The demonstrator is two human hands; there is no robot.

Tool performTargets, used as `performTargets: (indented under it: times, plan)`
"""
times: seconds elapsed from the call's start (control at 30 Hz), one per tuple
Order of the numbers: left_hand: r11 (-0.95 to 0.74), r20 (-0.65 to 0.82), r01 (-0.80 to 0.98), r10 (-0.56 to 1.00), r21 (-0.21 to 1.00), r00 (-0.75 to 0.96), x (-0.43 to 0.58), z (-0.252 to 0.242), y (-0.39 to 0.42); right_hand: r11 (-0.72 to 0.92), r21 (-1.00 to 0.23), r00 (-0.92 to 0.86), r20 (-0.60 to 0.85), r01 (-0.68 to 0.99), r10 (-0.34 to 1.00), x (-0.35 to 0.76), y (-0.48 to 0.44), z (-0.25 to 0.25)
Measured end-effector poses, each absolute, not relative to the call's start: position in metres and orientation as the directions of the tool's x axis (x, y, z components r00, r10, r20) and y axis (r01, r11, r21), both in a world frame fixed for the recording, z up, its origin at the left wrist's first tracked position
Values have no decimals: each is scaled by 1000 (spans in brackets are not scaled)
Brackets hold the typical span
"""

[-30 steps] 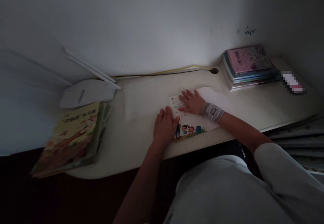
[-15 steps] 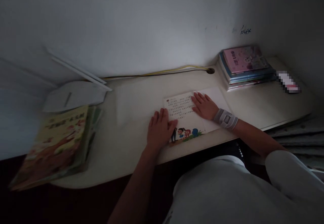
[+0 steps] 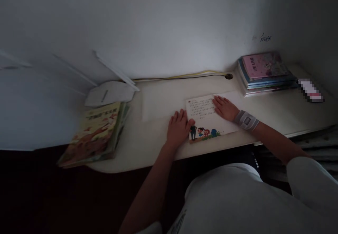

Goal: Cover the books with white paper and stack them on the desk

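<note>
Between book piles, left fingers and right fingers lie flat, empty, touching pages.

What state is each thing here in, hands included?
Booklet: open, lying flat.
Left hand: open, palm down, thumb at the booklet's left edge.
Right hand: open, palm down on the booklet.
Left books: closed, stacked, overhanging the desk.
Right books: closed, stacked.
Wristband: worn.
Pixelated item: cannot tell.

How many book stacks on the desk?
2. Left stack, yellow cover on top, at the left end of the desk; right stack, pink book on top, near the wall. Lower books in both are partly hidden.
</note>
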State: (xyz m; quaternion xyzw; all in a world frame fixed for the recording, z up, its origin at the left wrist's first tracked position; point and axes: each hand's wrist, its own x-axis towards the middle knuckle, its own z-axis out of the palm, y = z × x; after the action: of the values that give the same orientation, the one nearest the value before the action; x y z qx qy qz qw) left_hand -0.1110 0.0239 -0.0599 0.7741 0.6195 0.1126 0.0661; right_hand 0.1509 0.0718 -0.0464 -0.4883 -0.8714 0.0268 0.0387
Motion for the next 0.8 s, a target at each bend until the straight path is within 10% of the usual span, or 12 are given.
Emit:
performTargets:
  times: [0.2, 0.33, 0.6, 0.8]
  plan:
    - [-170, 176, 828, 981, 535, 87, -108, -53, 22, 544, -69, -534, 120, 836, 837, 154, 71, -52]
    - [55, 2, 284, 980, 957, -198, -104, -37, 19, 539, -65, -524, 161, 840, 836, 152, 69, -55]
    - [497, -551, -422, 835, 758, -7, -110, -1, 31, 513, -70, -495, 179, 856, 850, 149, 64, -55]
    - [308, -302, -230, 951, 923, 60, -84, 16, 40, 522, -355, -438, 294, 776, 850, 153, 69, -58]
